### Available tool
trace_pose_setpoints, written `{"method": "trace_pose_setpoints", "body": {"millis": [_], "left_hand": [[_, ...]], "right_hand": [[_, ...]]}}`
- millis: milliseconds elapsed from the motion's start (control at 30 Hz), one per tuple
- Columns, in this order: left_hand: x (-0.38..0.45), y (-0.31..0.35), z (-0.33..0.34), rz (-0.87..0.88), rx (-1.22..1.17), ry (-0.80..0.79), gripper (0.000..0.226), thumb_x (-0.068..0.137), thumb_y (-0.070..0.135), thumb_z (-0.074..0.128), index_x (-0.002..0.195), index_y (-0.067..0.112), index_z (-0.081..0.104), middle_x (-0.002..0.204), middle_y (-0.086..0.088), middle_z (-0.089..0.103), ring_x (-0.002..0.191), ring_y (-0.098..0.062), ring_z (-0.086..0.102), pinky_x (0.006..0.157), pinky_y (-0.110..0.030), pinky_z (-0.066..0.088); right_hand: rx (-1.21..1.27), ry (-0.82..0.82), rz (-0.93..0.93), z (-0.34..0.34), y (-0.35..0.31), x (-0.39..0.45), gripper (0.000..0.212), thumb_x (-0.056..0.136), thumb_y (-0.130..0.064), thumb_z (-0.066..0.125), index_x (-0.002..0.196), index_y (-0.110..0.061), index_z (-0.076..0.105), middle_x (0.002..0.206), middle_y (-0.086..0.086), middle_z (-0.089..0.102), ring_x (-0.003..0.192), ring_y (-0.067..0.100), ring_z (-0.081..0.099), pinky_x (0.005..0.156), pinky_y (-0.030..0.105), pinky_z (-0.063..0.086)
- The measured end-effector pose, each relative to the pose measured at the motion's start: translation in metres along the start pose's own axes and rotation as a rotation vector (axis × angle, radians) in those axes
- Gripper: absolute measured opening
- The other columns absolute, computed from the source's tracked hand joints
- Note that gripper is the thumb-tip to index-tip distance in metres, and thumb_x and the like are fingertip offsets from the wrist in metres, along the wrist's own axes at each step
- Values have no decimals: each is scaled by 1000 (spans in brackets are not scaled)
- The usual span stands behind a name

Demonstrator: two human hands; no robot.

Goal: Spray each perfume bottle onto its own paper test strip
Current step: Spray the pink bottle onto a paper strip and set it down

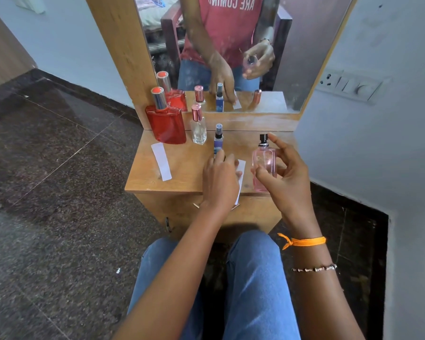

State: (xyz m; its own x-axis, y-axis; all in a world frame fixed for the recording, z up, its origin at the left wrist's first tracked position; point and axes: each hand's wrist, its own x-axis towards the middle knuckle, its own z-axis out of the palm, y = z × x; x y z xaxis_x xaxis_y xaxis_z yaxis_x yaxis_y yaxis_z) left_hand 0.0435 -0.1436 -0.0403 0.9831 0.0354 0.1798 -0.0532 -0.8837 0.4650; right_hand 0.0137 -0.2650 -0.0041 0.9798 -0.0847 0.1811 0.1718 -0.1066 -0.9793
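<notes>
My right hand (284, 173) grips a pink perfume bottle (264, 159) with a black nozzle, upright above the right side of the wooden table (182, 168). My left hand (220, 180) rests on a white paper strip (241, 175) at the table's front edge, fingers pressing it down. A second paper strip (161, 161) lies at the left. Behind stand a red bottle (166, 121), a clear bottle with a pink cap (198, 125) and a thin blue spray bottle (218, 141), which sits just past my left fingertips.
A mirror (231, 45) in a wooden frame rises behind the table and reflects the bottles and my hands. A switch panel (349, 85) is on the right wall. My knees in blue jeans are below the table; dark stone floor lies to the left.
</notes>
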Motion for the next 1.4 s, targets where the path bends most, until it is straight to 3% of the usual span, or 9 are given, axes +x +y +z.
{"method": "trace_pose_setpoints", "body": {"millis": [167,333,500,633,733,900,1000,1167,1400], "left_hand": [[0,1,5,3,75,-124,42,94,17,49,136,19,43,133,-10,44,117,-28,42,93,-36,36],[4,5,3,-38,49,-137,42,87,11,58,127,14,46,138,-13,39,120,-31,39,93,-37,37],[1,7,1,-10,4,-59,23,89,16,58,111,14,52,126,-9,50,115,-27,44,88,-33,37],[-4,6,-10,-69,-315,-29,27,85,1,59,107,16,52,107,-6,62,101,-24,56,78,-32,46],[-6,4,-26,-195,-582,-80,36,83,8,67,109,24,48,88,9,61,80,-7,59,60,-20,42],[-10,-1,-49,-286,-795,-101,33,78,9,72,96,27,50,83,11,65,73,-7,59,61,-28,47],[-11,-3,-57,-331,-885,-123,35,79,9,71,94,29,46,80,10,65,71,-8,57,56,-22,44],[-15,-6,-62,-331,-943,-137,26,78,8,71,82,26,53,75,10,65,73,-6,58,62,-23,41],[-21,-9,-65,-320,-1009,-87,15,80,7,70,80,21,62,80,3,67,74,-1,61,63,-14,46]], "right_hand": [[-31,-42,7,-2,1,0,54,77,3,67,122,-26,59,92,-13,67,75,7,61,67,15,53],[-48,-20,10,-1,2,-1,54,76,5,66,121,-25,59,102,8,64,72,7,56,62,15,51],[-28,-24,11,-1,2,-2,51,76,5,65,118,-24,59,108,9,61,80,10,55,68,22,49],[13,-12,43,-1,3,-4,47,75,12,58,112,-17,62,90,-1,59,69,8,50,60,20,44],[27,-10,49,-2,0,-5,44,79,12,55,107,-22,60,88,-6,63,67,3,55,58,21,48],[-53,-81,26,0,-3,-8,50,85,2,55,112,-39,41,96,6,63,69,2,60,59,22,52],[168,-189,150,1,-4,-11,40,87,-5,51,113,-31,37,94,12,60,60,13,54,51,28,46],[707,-337,316,-1,-4,-13,31,77,-12,45,106,-23,43,82,10,61,52,19,51,48,25,40],[708,-422,277,0,-3,-14,36,85,-11,48,120,-21,45,89,7,68,61,21,62,54,27,54]]}}
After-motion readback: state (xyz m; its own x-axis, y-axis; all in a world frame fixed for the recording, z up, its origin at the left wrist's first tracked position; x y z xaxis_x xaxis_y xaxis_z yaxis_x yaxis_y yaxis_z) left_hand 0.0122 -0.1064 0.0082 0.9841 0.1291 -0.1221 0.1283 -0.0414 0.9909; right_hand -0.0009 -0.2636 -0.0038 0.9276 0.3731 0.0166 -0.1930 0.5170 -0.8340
